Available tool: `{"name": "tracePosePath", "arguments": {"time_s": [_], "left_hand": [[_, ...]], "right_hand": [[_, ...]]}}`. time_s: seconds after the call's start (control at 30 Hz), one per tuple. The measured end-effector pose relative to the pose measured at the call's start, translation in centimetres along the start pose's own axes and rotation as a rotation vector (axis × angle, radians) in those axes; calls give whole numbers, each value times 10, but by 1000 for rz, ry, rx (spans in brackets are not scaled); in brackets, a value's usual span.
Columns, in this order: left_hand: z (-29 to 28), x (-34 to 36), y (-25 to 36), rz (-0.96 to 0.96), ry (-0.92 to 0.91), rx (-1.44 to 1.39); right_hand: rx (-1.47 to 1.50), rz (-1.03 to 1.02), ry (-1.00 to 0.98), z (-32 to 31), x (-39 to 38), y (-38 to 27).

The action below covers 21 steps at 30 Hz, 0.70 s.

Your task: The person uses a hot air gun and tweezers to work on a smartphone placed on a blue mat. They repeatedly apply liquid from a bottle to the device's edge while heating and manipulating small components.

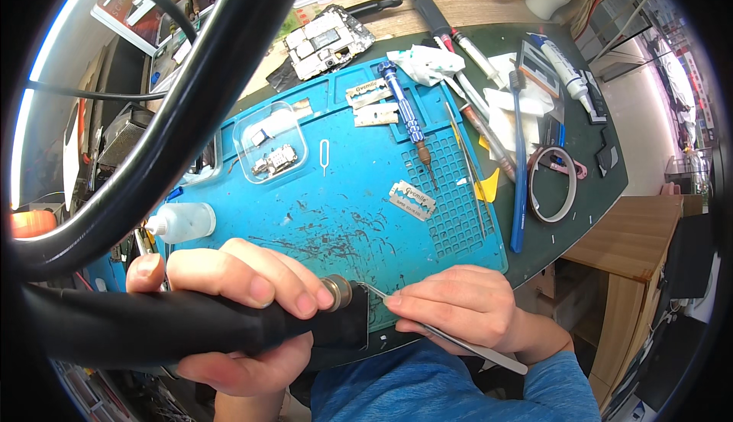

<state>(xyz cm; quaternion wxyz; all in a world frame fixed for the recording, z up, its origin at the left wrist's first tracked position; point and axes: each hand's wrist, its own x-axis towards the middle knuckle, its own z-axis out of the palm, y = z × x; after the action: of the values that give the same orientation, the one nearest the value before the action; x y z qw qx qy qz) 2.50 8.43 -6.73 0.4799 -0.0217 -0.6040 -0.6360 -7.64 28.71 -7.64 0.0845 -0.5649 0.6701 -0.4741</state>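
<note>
Thick black tube (153,326) in my left hand (229,273), metal tweezers (475,351) in my right hand (466,307), working ends close together.
Left grip is wrapped round the tube by its metal nozzle (337,293); right grip pinches the tweezers, tips just beside the nozzle. Black flat panel (347,328) sits just below the nozzle in my view, at the near edge of the blue mat (229,223); I can't tell if my left fingers touch it. Farther up the mat: loose razor blade (413,199), blue screwdriver (407,109) beyond it, small pin (324,157) beside a clear box (244,136) with small parts inside. White bottle (183,222) is near my left hand. Right of the mat, on the table (550,246): long blue brush (519,193), tape roll (533,193) just beside it.
</note>
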Motion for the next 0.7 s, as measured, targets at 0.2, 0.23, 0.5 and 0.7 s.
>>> {"name": "tracePosePath", "arguments": {"time_s": [0.2,0.23,0.5,0.7], "left_hand": [[0,0,0,-4,-2,7],[0,0,0,-6,-2,8],[1,-1,1,-20,20,25],[2,-1,0,-16,24,26]], "right_hand": [[-4,-1,1,0,0,0],[-8,0,0,0,1,0],[-3,2,9,1,-1,0],[-7,-2,-1,1,-1,1]]}}
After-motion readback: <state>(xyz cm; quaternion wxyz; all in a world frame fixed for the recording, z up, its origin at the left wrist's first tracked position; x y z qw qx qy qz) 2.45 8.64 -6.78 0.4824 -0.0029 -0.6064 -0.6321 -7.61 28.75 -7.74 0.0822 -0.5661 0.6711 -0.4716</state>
